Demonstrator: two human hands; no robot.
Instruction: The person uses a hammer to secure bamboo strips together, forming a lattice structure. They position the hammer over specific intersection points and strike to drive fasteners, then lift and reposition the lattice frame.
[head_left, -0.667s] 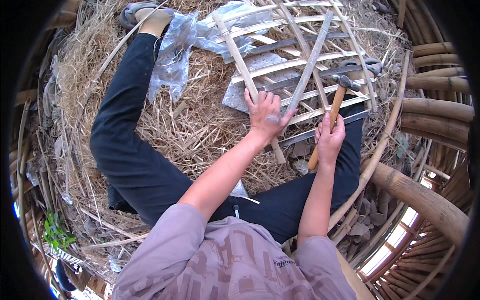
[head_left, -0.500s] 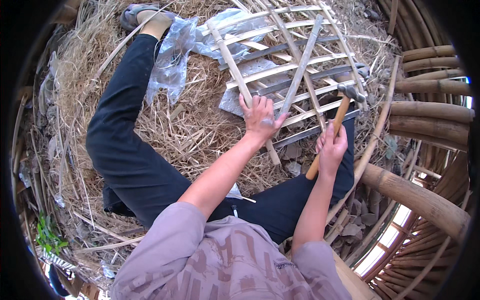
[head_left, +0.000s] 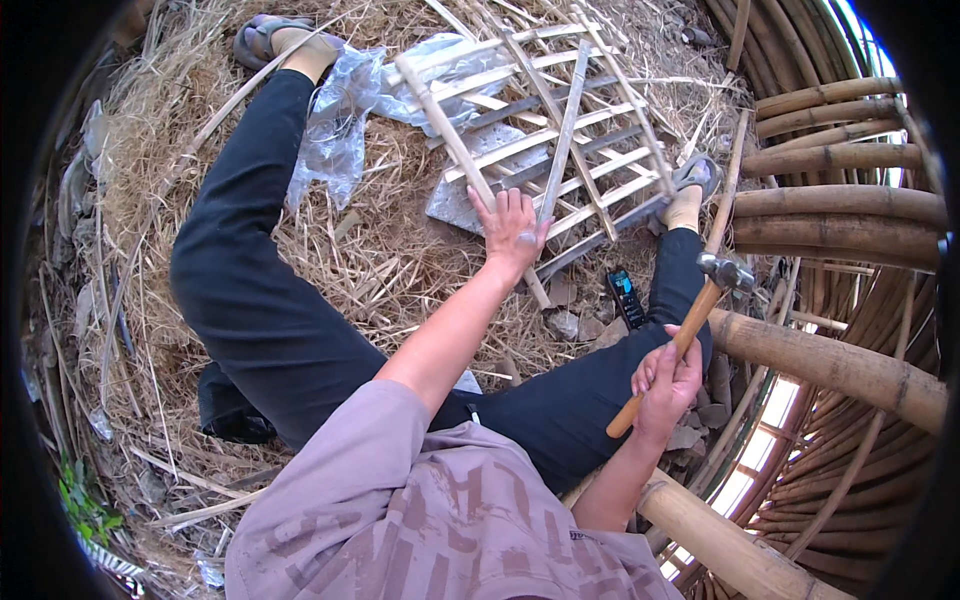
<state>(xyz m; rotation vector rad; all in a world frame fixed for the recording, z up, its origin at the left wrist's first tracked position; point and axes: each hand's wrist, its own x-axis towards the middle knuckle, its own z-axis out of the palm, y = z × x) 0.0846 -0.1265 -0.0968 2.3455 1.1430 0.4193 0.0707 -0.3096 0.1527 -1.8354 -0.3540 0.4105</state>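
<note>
My left hand point(head_left: 515, 235) is closed around the lower part of the thick edge strip of a bamboo lattice point(head_left: 438, 125), near a lengthwise strip beside the thumb. Light and dark slats cross the strips, and a flat grey stone block point(head_left: 455, 205) lies under its near left part. In my right hand point(head_left: 668, 385) is a hammer point(head_left: 703, 302), gripped by its wooden handle, its metal head up and to the right. The hammer is held over my right leg, apart from the lattice.
A dark mobile phone point(head_left: 624, 297) lies beside my right leg. Clear plastic sheeting point(head_left: 335, 140) spreads over the straw point(head_left: 390, 270) left of the lattice. To my right are thick bamboo poles point(head_left: 830, 360) and a stack of bent bamboo point(head_left: 840, 210). My sandalled feet flank the lattice.
My right hand has drawn the hammer down and right, away from the lattice. The lattice has shifted slightly left, with my left hand still on it. The phone has come into sight.
</note>
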